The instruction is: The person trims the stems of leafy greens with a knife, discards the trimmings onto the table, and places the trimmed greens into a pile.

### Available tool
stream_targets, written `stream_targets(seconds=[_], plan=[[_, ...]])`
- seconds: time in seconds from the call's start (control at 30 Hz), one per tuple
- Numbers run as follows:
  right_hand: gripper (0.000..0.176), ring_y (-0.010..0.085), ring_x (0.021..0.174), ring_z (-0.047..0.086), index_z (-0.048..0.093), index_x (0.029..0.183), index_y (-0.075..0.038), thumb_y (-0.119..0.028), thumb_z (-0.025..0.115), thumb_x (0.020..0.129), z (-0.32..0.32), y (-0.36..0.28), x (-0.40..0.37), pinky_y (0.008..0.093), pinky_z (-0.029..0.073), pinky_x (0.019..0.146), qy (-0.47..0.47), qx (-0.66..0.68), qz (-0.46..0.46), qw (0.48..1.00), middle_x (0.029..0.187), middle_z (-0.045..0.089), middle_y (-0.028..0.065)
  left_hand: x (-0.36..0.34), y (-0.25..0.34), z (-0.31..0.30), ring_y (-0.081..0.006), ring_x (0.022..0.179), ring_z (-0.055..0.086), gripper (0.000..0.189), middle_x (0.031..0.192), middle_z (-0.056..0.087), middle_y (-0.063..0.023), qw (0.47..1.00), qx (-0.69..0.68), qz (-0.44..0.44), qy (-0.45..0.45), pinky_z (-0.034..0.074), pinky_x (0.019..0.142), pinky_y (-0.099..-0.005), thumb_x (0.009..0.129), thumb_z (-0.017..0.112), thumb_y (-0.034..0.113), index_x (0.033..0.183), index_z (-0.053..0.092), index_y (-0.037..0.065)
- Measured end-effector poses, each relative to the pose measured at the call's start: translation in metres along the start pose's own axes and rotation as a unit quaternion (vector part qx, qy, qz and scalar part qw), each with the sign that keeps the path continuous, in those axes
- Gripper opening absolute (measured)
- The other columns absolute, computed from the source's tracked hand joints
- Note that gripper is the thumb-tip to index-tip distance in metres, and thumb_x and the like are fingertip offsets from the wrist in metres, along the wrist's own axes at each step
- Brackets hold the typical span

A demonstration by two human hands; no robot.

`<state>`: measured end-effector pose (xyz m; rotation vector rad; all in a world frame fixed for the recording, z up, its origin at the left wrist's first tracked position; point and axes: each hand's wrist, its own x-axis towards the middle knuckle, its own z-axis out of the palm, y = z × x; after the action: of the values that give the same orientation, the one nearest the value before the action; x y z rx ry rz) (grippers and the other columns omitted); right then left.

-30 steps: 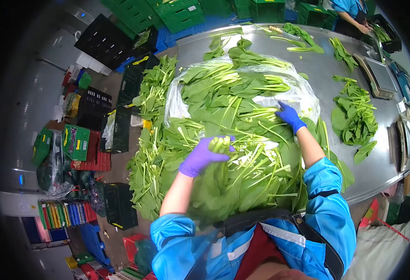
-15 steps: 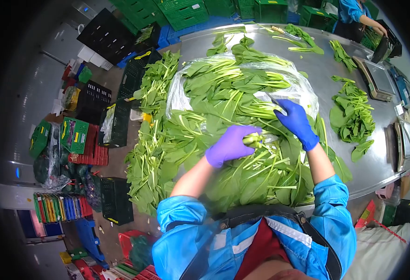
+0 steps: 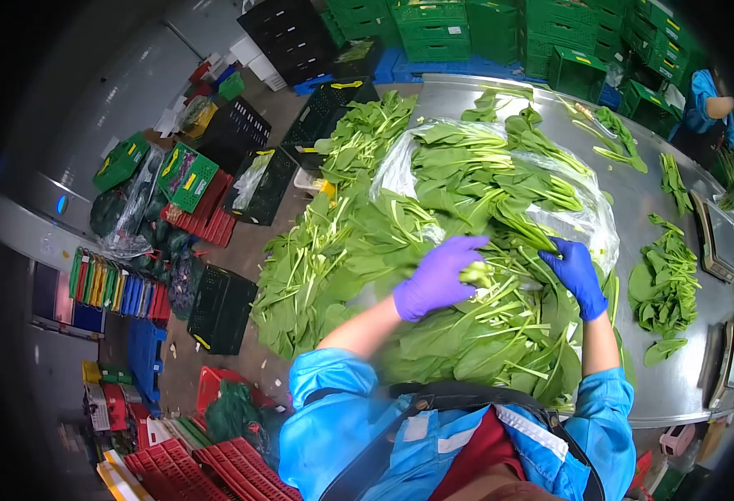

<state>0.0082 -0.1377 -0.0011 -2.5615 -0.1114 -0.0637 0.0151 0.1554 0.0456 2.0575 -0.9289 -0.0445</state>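
My left hand (image 3: 442,280), in a purple glove, is closed around the pale stem ends of a bunch of leafy greens (image 3: 477,274). To its right my right hand (image 3: 577,275), in a blue glove, is curled at the stems of another bunch (image 3: 517,230). A knife blade stuck out of this hand half a second ago; it can hardly be made out now. Loose leaves and cut stems (image 3: 500,351) cover the table below both hands. Beyond them, several bunches (image 3: 467,163) lie on clear plastic (image 3: 602,230).
The metal table (image 3: 634,200) carries a separate pile of greens (image 3: 665,280) and scales (image 3: 715,238) at its right edge. A knife-like tool (image 3: 596,118) lies at the back. Green crates (image 3: 429,37) stand behind; black crates (image 3: 262,188) stand left. A co-worker (image 3: 705,104) is at far right.
My view has turned, so the table sits lower and further right. My left hand keeps its bunch. The right hand's knife blade, plain before, is now hardly visible among the stems.
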Motion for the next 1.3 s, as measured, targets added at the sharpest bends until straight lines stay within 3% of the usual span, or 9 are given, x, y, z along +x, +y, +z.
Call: stream_targets(seconds=[0.23,0.37,0.43,0.63,0.87,0.97,1.13,1.27,1.3], plan=[[0.040,0.0330,0.071,0.063,0.063,0.109,-0.005,-0.020,0.072,0.072,-0.041,-0.086,-0.069,0.0360,0.050,0.064,-0.005,0.116,-0.120,0.986,0.084,0.065,0.0165,0.017,0.038,0.029,-0.0338,0.116,0.049,0.036,0.125,0.052,-0.0144,0.963,0.096,0.239,-0.080,0.038,0.099,-0.0417,0.060,0.072,0.017,0.095,0.066,0.008],[0.041,0.0283,0.068,0.064,0.060,0.115,-0.008,-0.020,0.069,0.078,-0.024,-0.070,-0.074,0.0327,0.049,0.062,-0.020,0.301,0.082,0.950,0.087,0.066,0.0138,0.008,-0.010,0.043,-0.0232,0.104,0.057,0.039,0.115,0.058,-0.0118,0.962,-0.198,0.081,-0.169,0.044,0.090,-0.0347,0.061,0.073,0.014,0.098,0.064,0.007],[0.043,0.0288,0.066,0.063,0.058,0.118,-0.009,-0.015,0.067,0.076,0.012,-0.043,-0.070,0.0337,0.049,0.061,0.100,0.143,-0.004,0.985,0.086,0.066,0.0129,0.004,-0.029,0.050,-0.0153,0.091,0.060,0.045,0.101,0.062,-0.0075,0.956,-0.258,-0.103,-0.099,0.047,0.083,-0.0290,0.063,0.071,0.006,0.107,0.059,0.004],[0.051,0.0311,0.067,0.062,0.057,0.118,-0.012,-0.007,0.064,0.068,0.027,-0.049,-0.064,0.0395,0.050,0.059,0.108,0.031,-0.101,0.989,0.079,0.063,0.0118,0.010,-0.010,0.045,-0.0126,0.085,0.060,0.054,0.089,0.062,-0.0042,0.965,-0.204,-0.070,-0.146,0.049,0.079,-0.0282,0.064,0.070,-0.001,0.114,0.050,0.000],[0.046,0.0241,0.061,0.061,0.060,0.116,-0.011,-0.009,0.067,0.071,0.029,0.016,-0.058,0.0337,0.049,0.059,0.063,-0.033,0.011,0.997,0.074,0.064,0.0093,0.013,-0.004,0.009,-0.0143,0.081,0.060,0.053,0.087,0.062,-0.0043,0.920,-0.351,-0.097,-0.147,0.049,0.078,-0.0283,0.063,0.071,-0.002,0.112,0.051,0.000],[0.042,0.0133,0.055,0.054,0.061,0.116,-0.011,-0.016,0.071,0.075,-0.010,-0.055,-0.068,0.0275,0.045,0.057,-0.003,0.307,0.005,0.952,0.069,0.063,0.0046,0.017,-0.003,0.013,-0.0176,0.081,0.061,0.041,0.087,0.065,-0.0060,0.986,-0.123,0.066,-0.090,0.048,0.078,-0.0313,0.061,0.072,0.006,0.100,0.059,0.002],[0.025,0.0035,0.055,0.048,0.067,0.103,-0.006,-0.014,0.069,0.079,-0.022,-0.083,-0.057,0.0190,0.041,0.053,0.051,0.323,-0.010,0.945,0.066,0.060,-0.0006,0.018,0.026,-0.001,-0.0144,0.074,0.060,0.030,0.082,0.066,-0.0048,0.980,-0.188,-0.068,-0.018,0.049,0.075,-0.0296,0.061,0.070,0.009,0.089,0.063,0.004],[0.018,0.0059,0.053,0.054,0.064,0.081,0.000,-0.017,0.069,0.078,-0.042,-0.053,-0.055,0.0223,0.042,0.048,0.110,0.380,0.115,0.911,0.062,0.058,0.0006,0.011,-0.006,-0.032,-0.0141,0.081,0.061,0.025,0.087,0.066,-0.0059,0.990,0.015,-0.132,0.048,0.047,0.079,-0.0282,0.062,0.068,0.010,0.086,0.066,0.005],[0.020,0.0066,0.054,0.054,0.062,0.078,0.001,-0.018,0.069,0.078,-0.050,-0.057,-0.054,0.0226,0.042,0.048,0.088,0.402,0.145,0.900,0.062,0.059,0.0012,0.013,-0.002,-0.033,-0.0147,0.086,0.059,0.026,0.090,0.065,-0.0061,0.980,0.184,-0.026,0.072,0.046,0.083,-0.0287,0.061,0.069,0.010,0.087,0.066,0.005]])
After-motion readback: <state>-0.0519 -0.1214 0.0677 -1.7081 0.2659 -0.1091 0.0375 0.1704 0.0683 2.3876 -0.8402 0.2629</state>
